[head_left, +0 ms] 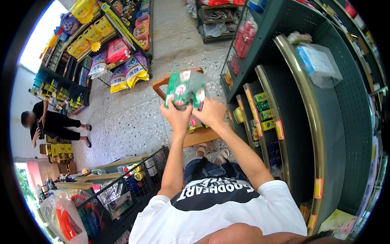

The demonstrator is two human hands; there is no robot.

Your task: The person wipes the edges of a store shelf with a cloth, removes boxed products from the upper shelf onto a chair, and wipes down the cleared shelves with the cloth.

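Watching a green box [174, 84] held over the wooden chair [198, 139], left hand [177, 115] gripping its near edge, right hand [211, 112] curled at the corner, 2 hands probably for steadiness tbh.

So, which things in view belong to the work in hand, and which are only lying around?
In the work:
- green box
- left hand and right hand, on it
- chair, probably

Only lying around:
- yellow jugs
- pink bag
- wrapped pack
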